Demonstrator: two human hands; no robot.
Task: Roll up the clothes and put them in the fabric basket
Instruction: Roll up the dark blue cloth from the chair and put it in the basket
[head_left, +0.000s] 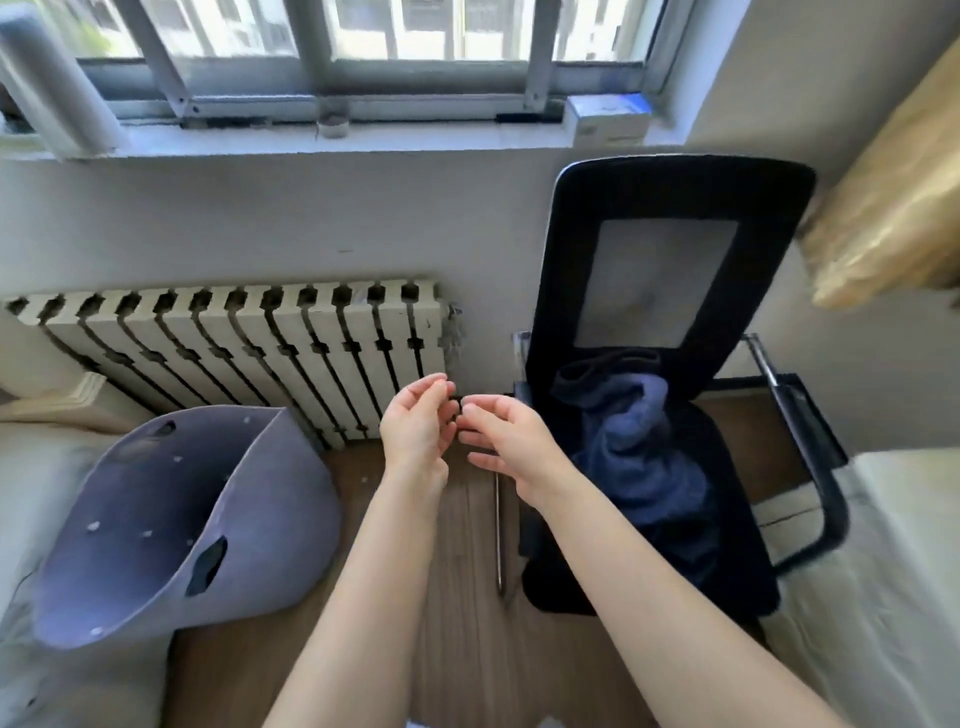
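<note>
A grey-purple fabric basket (156, 525) stands at the lower left, tilted, with oval handle holes in its wall. Blue clothes (631, 441) lie crumpled on the seat of a black office chair (670, 249) at the right. My left hand (418, 426) and my right hand (506, 441) hover together over the floor between the basket and the chair, fingertips almost touching. Both hold nothing and their fingers are loosely curled and apart. The right hand is just left of the chair seat, a little apart from the clothes.
A white radiator (249, 353) runs along the wall under the window sill (311, 140). A small white and blue box (608, 117) sits on the sill. Pale bedding (883, 571) lies at the right, more at the left edge. Wooden floor (462, 649) shows below my arms.
</note>
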